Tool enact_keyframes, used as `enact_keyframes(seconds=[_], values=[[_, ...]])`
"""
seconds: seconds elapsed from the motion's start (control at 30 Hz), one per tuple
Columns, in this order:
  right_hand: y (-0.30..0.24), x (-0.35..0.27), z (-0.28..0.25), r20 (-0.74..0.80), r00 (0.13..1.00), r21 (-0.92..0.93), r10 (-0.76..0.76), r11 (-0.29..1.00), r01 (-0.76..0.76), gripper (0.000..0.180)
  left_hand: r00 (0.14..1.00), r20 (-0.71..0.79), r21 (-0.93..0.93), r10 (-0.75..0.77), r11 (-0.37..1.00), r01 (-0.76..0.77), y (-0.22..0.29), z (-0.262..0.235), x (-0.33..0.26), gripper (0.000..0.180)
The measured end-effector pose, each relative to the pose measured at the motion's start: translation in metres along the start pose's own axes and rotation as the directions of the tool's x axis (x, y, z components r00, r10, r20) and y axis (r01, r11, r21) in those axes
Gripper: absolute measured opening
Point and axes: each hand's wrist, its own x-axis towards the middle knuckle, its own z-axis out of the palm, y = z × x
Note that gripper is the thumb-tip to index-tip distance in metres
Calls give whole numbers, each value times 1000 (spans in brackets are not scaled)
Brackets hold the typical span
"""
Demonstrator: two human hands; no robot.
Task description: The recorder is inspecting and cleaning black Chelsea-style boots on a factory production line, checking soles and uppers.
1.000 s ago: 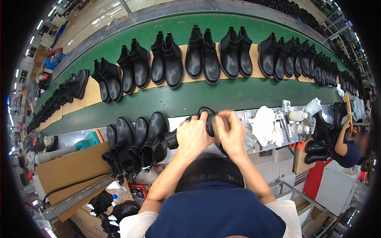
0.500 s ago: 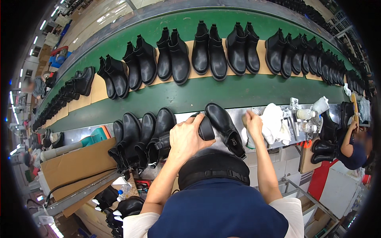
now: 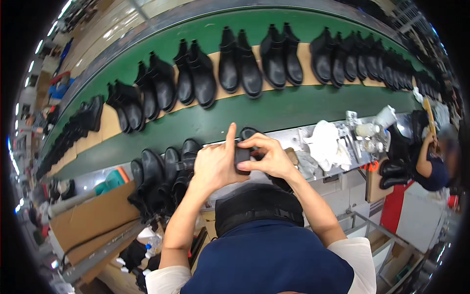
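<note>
- A green counter point(image 3: 196, 125) crosses from 9 to 3 o'clock, passing above the middle of the view.
- On it, toward 12 o'clock, there is a long row of black boots point(image 3: 249, 66), standing in pairs on tan sheets, toes to the person.
- A metal counter point(image 3: 289, 138) runs along the near side of the green one.
- A cardboard box point(image 3: 93, 210) is at 8 o'clock.
- Several more boots point(image 3: 152, 164) are grouped between 8 and 9 o'clock, near the left hand point(image 3: 215, 164).
- The held boot point(image 3: 242, 159) is in the middle, between the two hands, mostly covered by them; its dark end shows.
- Another boot point(image 3: 250, 133) is just beyond it, at about 1 o'clock, partly hidden behind the right hand point(image 3: 271, 159).
- A white cloth point(image 3: 325, 147) lies at 3 o'clock, on the metal counter.
- The left hand is closed around the boot, with one finger straight to 12 o'clock.
- The right hand is bent narrow, thumb and fingers on the dark end of the same boot.
- A small brown pad point(image 3: 292, 156) is just beside the right hand, at its 3 o'clock.
</note>
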Motion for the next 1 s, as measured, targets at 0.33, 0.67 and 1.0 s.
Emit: enact_keyframes(seconds=[0.33,0.67,1.0], values=[[28,-34,-46,-405,878,131,257,966,-223,14,972,-20,112,233,967,-230,-1,4,1,103],[144,-153,-120,-784,564,-612,-259,469,-636,32,981,-91,41,170,985,-167,-13,3,-4,85],[77,-187,-195,-996,25,75,85,957,-281,25,985,-99,77,143,988,-136,6,2,4,74]])
